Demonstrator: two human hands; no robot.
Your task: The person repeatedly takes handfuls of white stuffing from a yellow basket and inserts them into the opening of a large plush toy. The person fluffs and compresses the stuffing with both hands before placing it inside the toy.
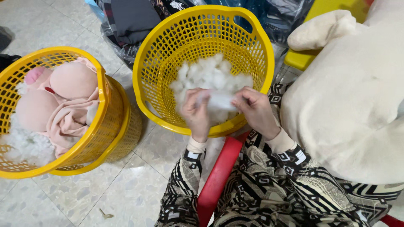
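Observation:
My left hand [196, 113] and my right hand [256, 111] both grip one clump of white stuffing [219, 101], stretched between them over the near rim of a yellow plastic basket [160, 42]. More loose white stuffing [208, 73] is heaped inside that basket, just beyond my fingers. A large cream plush body [349, 96] rests on my right thigh, beside my right wrist.
A second yellow basket [111, 113] at the left holds pink plush parts [63, 96] and white stuffing [27, 145]. A red stool edge [219, 176] shows between my knees. Dark plastic bags [130, 21] lie behind the baskets on the tiled floor [113, 193].

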